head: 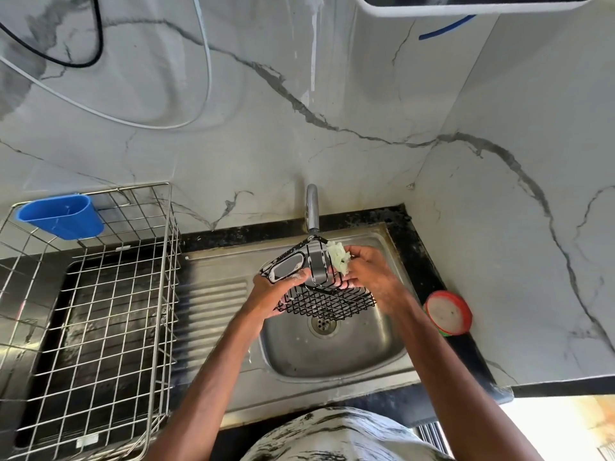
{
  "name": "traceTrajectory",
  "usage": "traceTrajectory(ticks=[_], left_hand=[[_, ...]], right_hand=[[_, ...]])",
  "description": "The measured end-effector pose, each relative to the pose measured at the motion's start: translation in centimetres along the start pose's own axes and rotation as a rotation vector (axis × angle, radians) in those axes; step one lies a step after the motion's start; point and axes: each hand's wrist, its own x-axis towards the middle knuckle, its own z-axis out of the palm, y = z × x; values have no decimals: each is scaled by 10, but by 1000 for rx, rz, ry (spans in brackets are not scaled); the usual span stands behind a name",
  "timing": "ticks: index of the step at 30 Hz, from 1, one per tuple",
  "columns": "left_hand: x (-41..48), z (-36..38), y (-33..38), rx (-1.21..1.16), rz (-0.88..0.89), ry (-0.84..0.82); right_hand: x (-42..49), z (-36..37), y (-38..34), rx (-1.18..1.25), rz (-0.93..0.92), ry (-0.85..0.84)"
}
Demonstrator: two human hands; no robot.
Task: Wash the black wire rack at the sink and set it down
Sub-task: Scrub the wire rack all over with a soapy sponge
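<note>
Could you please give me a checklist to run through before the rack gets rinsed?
1. The left hand grips the black wire rack over the sink: ok.
2. The right hand holds the pale scrubber against the rack: ok.
3. Rack free of suds: not ok, foam near the left hand.
4. Water running from the tap: cannot tell.
5. The drain uncovered: ok.
</note>
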Motion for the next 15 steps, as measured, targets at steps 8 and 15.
traceTrajectory(ticks=[8, 15], left_hand=[[-5, -8, 4, 68, 252, 54], [13, -14, -25, -430, 163, -356]], right_hand=[[6, -15, -13, 90, -3, -72], [16, -45, -23, 487, 100, -105]])
